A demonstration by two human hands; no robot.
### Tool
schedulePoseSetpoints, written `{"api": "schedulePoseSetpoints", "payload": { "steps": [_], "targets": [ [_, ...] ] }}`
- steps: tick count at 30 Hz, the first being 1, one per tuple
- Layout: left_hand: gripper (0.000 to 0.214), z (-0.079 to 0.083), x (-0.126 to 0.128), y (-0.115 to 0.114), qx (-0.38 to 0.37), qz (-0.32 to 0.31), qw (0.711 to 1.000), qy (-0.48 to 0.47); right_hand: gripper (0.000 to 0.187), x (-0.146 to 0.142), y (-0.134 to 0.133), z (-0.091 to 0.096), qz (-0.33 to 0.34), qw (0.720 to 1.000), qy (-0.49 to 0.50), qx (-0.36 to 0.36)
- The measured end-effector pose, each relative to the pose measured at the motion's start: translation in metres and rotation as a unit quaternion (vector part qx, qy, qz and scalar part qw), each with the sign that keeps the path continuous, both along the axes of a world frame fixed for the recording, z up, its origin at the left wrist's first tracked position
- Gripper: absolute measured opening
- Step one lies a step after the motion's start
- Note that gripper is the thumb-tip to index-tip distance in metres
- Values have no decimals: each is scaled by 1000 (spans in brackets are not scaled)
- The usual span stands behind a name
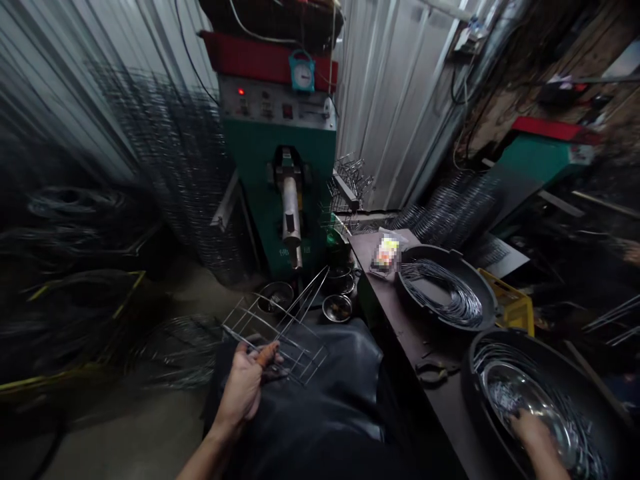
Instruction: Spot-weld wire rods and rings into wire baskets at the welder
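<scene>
My left hand (pixel 246 385) is closed on a wire grid rack (pixel 280 333), pinching its near edge and holding it over my lap, which a black apron (pixel 320 413) covers. My right hand (pixel 531 430) reaches into a shiny steel bowl (pixel 520 393) of small wire pieces, set inside a black round pan (pixel 590 400) at the lower right. The right hand's fingers are bent down into the bowl and I cannot see what they hold.
A green and red welding machine (pixel 280 153) stands ahead, its steel electrode arm (pixel 290 213) pointing down. A second black pan of wire (pixel 445 287) and pliers (pixel 435 372) lie on the dark bench (pixel 400 320). Stacked wire mesh (pixel 170 160) leans at left. Small bowls (pixel 337 307) sit below the machine.
</scene>
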State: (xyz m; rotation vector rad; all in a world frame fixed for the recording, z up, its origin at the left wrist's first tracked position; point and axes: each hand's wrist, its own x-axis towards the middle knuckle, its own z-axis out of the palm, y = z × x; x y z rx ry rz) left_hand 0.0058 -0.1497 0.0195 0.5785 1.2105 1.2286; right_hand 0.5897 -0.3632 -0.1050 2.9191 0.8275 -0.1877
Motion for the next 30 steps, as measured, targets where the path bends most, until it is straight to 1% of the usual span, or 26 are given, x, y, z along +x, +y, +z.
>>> {"api": "schedulePoseSetpoints", "payload": {
  "steps": [2, 4, 6, 9, 12, 14, 15, 16, 17, 18, 19, 20, 21, 22, 23, 24, 25, 27, 28, 30],
  "targets": [
    [60, 5, -2, 8, 15, -15, 1000, -6, 19, -2, -1, 0, 7, 999, 35, -40],
    [62, 4, -3, 11, 24, -29, 999, -15, 19, -4, -1, 1, 13, 997, 52, -58],
    [63, -3, -2, 11, 26, -32, 999, -19, 22, -9, -1, 4, 1, 997, 51, -64],
    [63, -20, -1, 5, 13, -30, 999, -16, 28, -15, 0, 13, -29, 996, 52, -73],
    [63, -36, -3, -3, -9, -29, 999, -24, 29, -17, 1, 29, -71, 992, 63, -82],
    [61, -43, -6, -8, -16, -23, 999, -31, 28, -21, 7, 45, -113, 987, 67, -95],
    [60, -46, -7, -9, -16, -20, 999, -32, 26, -26, 13, 55, -121, 986, 62, -93],
    [59, -48, -8, -11, -15, -18, 999, -30, 24, -34, 23, 66, -118, 989, 53, -77],
    [59, -49, -8, -12, -14, -18, 999, -27, 22, -47, 36, 78, -102, 993, 44, -46],
    [59, -49, -8, -12, -11, -19, 999, -26, 19, -64, 53, 90, -63, 997, 37, 6],
    [59, -48, -8, -12, -8, -20, 999, -27, 20, -86, 73, 101, -21, 996, 41, 73],
    [59, -46, -7, -11, -3, -22, 999, -31, 24, -113, 97, 111, 27, 986, 63, 151],
    [59, -44, -5, -9, 2, -22, 999, -38, 28, -144, 123, 119, 89, 961, 105, 241],
    [59, -41, -4, -8, 7, -21, 999, -45, 32, -176, 150, 124, 141, 925, 158, 316],
    [59, -37, -2, -5, 12, -19, 998, -52, 35, -209, 177, 128, 187, 886, 214, 366],
    [59, -34, 0, -3, 18, -19, 998, -59, 37, -242, 203, 130, 220, 850, 266, 397],
    [59, -30, 1, -1, 23, -19, 997, -66, 38, -273, 228, 132, 251, 818, 319, 408],
    [58, -23, 4, 2, 33, -19, 996, -76, 35, -325, 268, 132, 286, 757, 406, 424],
    [58, -21, 4, 2, 38, -18, 996, -79, 33, -346, 283, 132, 295, 734, 435, 430],
    [56, -19, 4, 3, 46, -12, 995, -85, 30, -377, 304, 131, 302, 696, 487, 432]
  ]
}}
